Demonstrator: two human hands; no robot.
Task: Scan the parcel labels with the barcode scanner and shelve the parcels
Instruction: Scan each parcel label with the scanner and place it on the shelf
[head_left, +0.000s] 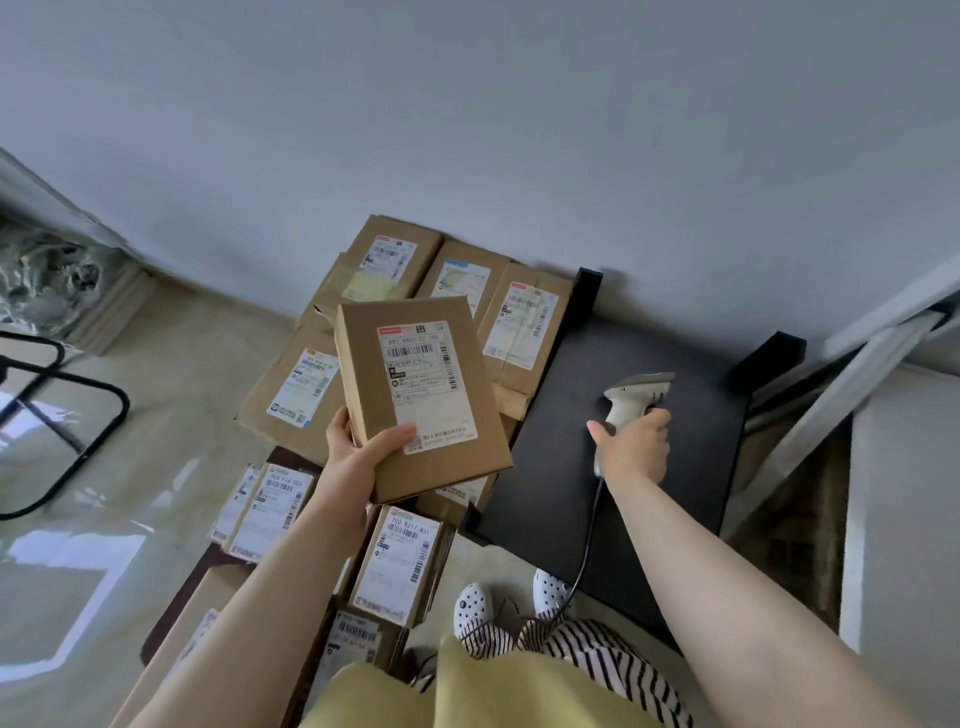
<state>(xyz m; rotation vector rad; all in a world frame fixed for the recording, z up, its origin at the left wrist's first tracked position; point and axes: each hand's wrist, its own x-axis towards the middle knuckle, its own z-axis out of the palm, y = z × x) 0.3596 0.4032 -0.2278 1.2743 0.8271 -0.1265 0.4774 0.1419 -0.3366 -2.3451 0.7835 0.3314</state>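
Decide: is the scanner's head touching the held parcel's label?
Apart. The head view shows the scanner over the black table, clear of the held parcel.

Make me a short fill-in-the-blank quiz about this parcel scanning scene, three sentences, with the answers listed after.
1. The left hand holds a cardboard parcel with its ____ facing up.
2. The right hand grips the handle of the barcode ____, whose cable trails down toward the feet.
3. The scanner's head is over the ____-coloured table, not yet aimed at the held parcel.

Missing words: label; scanner; black
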